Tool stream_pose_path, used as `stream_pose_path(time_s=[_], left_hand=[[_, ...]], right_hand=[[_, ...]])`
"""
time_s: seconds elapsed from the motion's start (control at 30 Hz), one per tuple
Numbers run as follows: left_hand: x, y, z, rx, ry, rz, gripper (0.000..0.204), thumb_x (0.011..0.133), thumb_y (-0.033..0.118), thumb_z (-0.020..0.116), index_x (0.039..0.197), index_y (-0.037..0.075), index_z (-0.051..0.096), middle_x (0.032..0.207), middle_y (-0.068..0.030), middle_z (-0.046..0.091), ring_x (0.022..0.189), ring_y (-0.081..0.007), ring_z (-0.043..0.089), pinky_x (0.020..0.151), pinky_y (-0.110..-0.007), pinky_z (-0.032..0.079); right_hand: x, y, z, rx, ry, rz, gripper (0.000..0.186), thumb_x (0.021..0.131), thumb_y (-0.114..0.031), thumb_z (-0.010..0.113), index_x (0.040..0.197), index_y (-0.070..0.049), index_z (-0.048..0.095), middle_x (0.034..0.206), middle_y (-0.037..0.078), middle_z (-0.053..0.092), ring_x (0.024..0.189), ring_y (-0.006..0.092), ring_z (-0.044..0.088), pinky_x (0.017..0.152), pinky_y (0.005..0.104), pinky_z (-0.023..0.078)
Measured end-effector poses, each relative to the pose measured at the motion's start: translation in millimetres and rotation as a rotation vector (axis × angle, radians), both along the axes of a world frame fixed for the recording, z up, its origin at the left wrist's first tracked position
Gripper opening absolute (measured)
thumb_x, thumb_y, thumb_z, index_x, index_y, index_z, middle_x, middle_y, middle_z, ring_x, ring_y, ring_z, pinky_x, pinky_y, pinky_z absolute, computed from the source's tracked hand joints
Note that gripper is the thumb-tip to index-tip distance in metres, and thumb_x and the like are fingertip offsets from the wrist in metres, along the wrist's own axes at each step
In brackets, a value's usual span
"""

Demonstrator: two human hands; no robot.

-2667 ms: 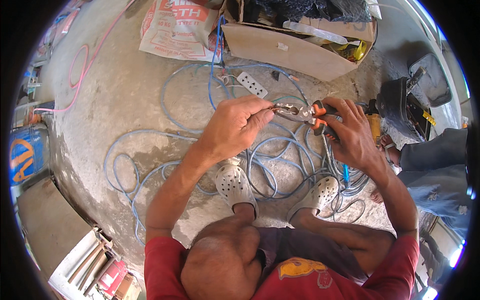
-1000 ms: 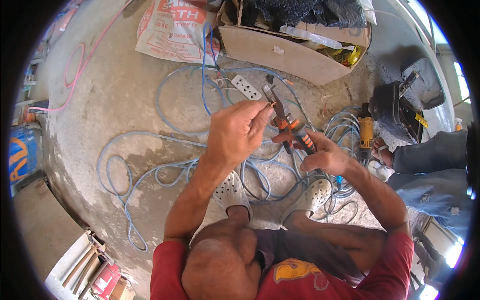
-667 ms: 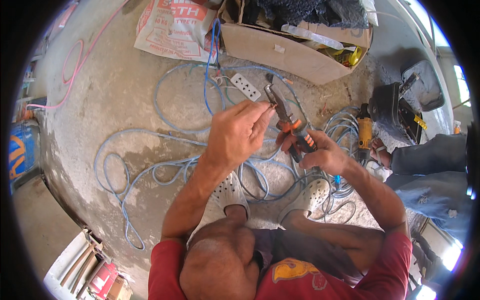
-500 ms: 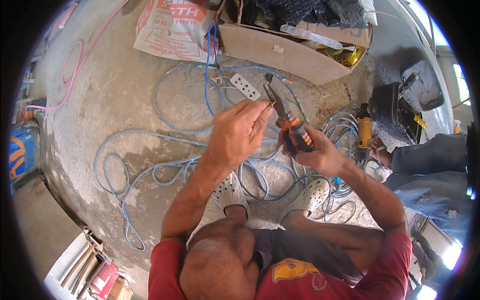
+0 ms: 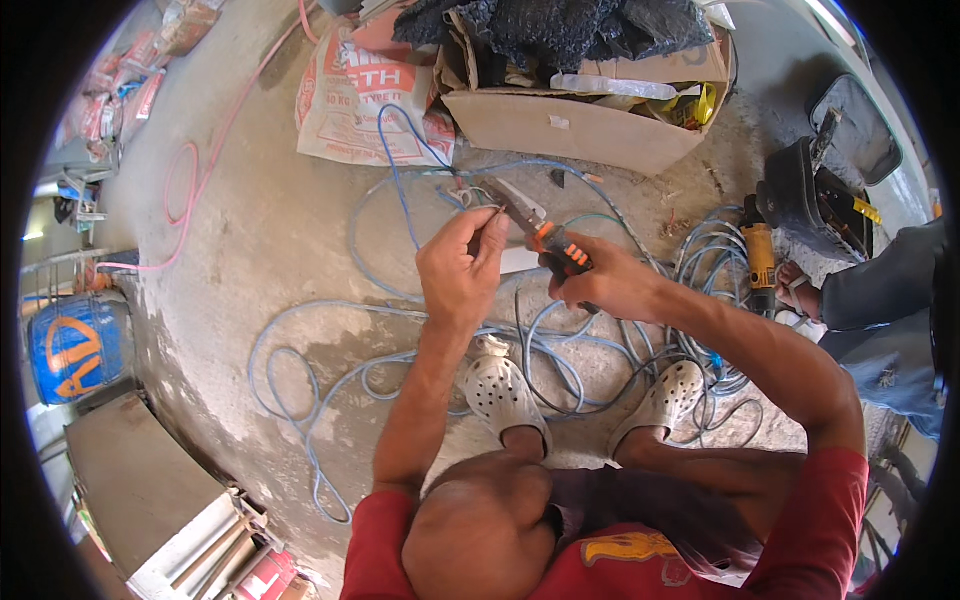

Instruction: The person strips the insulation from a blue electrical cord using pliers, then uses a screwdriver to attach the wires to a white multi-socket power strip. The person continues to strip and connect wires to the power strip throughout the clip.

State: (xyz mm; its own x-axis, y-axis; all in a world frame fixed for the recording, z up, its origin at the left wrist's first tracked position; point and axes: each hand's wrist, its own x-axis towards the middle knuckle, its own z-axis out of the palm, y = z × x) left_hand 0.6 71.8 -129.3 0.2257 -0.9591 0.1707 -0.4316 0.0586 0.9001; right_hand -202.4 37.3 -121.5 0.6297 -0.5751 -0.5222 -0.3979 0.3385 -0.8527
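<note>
My left hand is closed in a pinch, thumb against fingers. What lies between the fingertips is too small to make out. My right hand is wrapped round the black and orange handles of long-nose pliers. Their metal jaws point up and left, right beside my left fingertips. Whether the jaws grip anything cannot be told. Behind the pliers a white power strip lies partly hidden on the floor. A blue cable loops up just beyond my left hand.
Blue cable coils spread around my clogs. Ahead stand a cardboard box and a cement sack. To the right are a yellow power tool, a black tool case and another person's leg. A blue drum stands left.
The view has shifted, so the floor things sit lower and mostly farther right. The pliers' jaws, spread apart before, now look closer together and tilt more to the left beside my left fingertips.
</note>
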Motion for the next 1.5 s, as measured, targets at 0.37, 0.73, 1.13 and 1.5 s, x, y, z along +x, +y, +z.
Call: stream_pose_path(time_s=[0.37, 0.73, 1.13, 1.5], left_hand=[[25, 2, 9, 0.176, 0.093, 0.072, 0.024, 0.097, 0.023, 0.066, 0.094, -0.001, 0.067, 0.072, 0.0057, 0.057, 0.063, -0.0052, 0.042, 0.054, -0.024, 0.037], [23, 2, -29, 0.204, 0.150, 0.029, 0.017, 0.094, 0.019, 0.065, 0.094, 0.002, 0.065, 0.077, -0.0113, 0.065, 0.062, -0.0189, 0.057, 0.061, -0.033, 0.047], [28, 0, -49, 0.420, 0.783, -0.033, 0.022, 0.098, 0.022, 0.061, 0.088, 0.003, 0.064, 0.074, 0.0052, 0.057, 0.057, -0.0094, 0.044, 0.050, -0.027, 0.034], [22, -15, -43, 0.139, -0.067, -0.079, 0.022, 0.099, 0.024, 0.060, 0.095, 0.003, 0.064, 0.070, -0.0069, 0.061, 0.059, -0.0163, 0.052, 0.056, -0.032, 0.043]], right_hand=[[57, 11, -50, -0.620, -0.011, -0.248, 0.033, 0.080, -0.007, 0.059, 0.112, -0.003, 0.053, 0.086, 0.028, 0.062, 0.081, 0.0466, 0.061, 0.069, 0.0478, 0.047], [42, 6, -91, -0.965, 0.058, -0.261, 0.031, 0.080, -0.006, 0.062, 0.111, -0.006, 0.056, 0.080, 0.008, 0.059, 0.065, 0.0211, 0.061, 0.056, 0.0348, 0.045], [38, 0, -93, -1.005, 0.161, -0.201, 0.038, 0.079, -0.002, 0.058, 0.116, -0.005, 0.050, 0.093, 0.019, 0.061, 0.079, 0.0430, 0.062, 0.068, 0.0460, 0.050], [42, 23, -79, 0.011, -0.329, -0.353, 0.062, 0.072, 0.000, 0.057, 0.134, -0.003, 0.048, 0.103, 0.007, 0.062, 0.085, 0.0137, 0.058, 0.073, 0.0264, 0.048]])
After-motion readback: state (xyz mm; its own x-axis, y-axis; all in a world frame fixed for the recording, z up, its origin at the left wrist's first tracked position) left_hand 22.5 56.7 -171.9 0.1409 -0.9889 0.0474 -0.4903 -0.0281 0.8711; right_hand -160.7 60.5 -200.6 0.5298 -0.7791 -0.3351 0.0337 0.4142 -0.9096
